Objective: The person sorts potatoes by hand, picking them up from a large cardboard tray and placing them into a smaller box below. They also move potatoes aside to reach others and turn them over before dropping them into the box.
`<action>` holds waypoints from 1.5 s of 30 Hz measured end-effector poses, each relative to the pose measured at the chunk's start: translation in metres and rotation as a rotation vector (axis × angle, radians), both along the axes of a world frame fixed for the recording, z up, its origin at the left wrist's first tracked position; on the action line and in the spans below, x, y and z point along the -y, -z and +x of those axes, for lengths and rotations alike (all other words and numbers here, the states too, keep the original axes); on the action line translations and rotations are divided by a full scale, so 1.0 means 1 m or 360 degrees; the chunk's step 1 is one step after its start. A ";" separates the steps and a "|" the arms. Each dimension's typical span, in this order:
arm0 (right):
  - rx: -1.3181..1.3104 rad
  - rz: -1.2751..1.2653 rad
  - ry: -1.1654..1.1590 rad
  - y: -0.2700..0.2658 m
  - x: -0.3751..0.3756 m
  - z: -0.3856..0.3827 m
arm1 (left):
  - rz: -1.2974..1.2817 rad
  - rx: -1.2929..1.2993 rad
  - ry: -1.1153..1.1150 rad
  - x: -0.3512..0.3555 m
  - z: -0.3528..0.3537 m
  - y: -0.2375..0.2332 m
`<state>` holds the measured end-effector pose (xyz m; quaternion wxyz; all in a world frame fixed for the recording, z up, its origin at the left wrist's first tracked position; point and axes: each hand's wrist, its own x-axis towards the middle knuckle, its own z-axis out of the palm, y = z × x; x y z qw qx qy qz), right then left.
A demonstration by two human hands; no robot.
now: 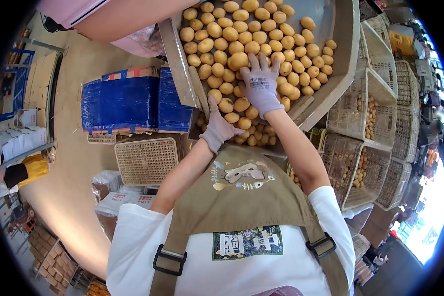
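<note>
Many small yellow potatoes (230,34) lie across a sorting tray (344,64) with raised sides. My right hand (262,88), in a pale glove with dark print, rests palm down on them with its fingers apart. At the tray's lower left corner is my left hand (219,127), also gloved, its thumb and fingers spread beside the potatoes at the outlet; part of its fingers is hidden. Below the outlet, more potatoes (256,135) are gathered close to my apron (241,192).
Stacked plastic crates (348,106), some holding potatoes, stand on the right. To the left are blue-wrapped boxes (121,104) and an upturned beige crate (148,162). Another person's arm (133,19) reaches in at the top left. White packages (118,200) sit lower left.
</note>
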<state>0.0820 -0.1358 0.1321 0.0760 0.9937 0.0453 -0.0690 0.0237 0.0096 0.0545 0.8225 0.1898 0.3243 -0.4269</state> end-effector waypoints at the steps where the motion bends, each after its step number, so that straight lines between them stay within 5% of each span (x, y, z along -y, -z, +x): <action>1: 0.0059 -0.0014 -0.0017 0.006 0.000 0.000 | 0.0017 -0.0014 0.0021 -0.001 -0.003 0.002; 9: -0.0156 -0.0311 -0.0136 0.001 -0.003 0.022 | -0.0033 -0.0040 0.0024 -0.001 -0.004 0.014; 12: -0.0041 -0.0139 -0.0205 0.008 0.010 0.017 | -0.0095 0.0009 0.0016 -0.002 -0.004 0.009; 15: 0.0633 0.0971 -0.0326 0.000 0.041 -0.022 | -0.0233 0.0082 0.0029 -0.006 -0.004 0.012; 19: 0.0402 0.1546 0.0252 -0.052 0.093 -0.142 | -0.0279 0.0153 -0.0033 -0.007 -0.007 0.023; 23: -0.0170 0.1195 0.0997 -0.026 0.176 -0.268 | -0.0153 -0.0026 -0.0036 -0.004 -0.003 -0.001; 25: -0.0126 0.0203 0.0873 -0.025 0.173 -0.287 | -0.0107 -0.0050 -0.0029 -0.001 -0.003 0.001; 28: 0.0524 0.0983 0.0845 -0.046 0.121 -0.228 | -0.0276 0.0105 -0.0031 -0.003 -0.006 0.019; 31: 0.0569 0.0815 0.0205 -0.050 0.089 -0.159 | -0.0257 0.0112 0.0014 -0.008 -0.006 0.012; 35: 0.0206 0.0463 -0.0039 -0.020 0.077 -0.111 | 0.0054 0.0023 0.0158 -0.013 -0.007 0.001; 38: 0.0467 0.0655 0.0018 -0.013 0.079 -0.096 | 0.0366 0.0075 0.0294 -0.019 -0.017 0.032; 41: 0.0091 0.0338 -0.0063 -0.012 0.090 -0.093 | 0.0286 0.0870 0.0346 -0.026 -0.030 0.075; 43: 0.0022 0.0410 0.0031 -0.011 0.085 -0.080 | 0.0107 0.0836 0.0236 -0.024 -0.027 0.079; 45: 0.0093 0.0289 -0.0100 -0.007 0.074 -0.082 | -0.0197 0.0206 -0.0012 -0.011 -0.018 0.030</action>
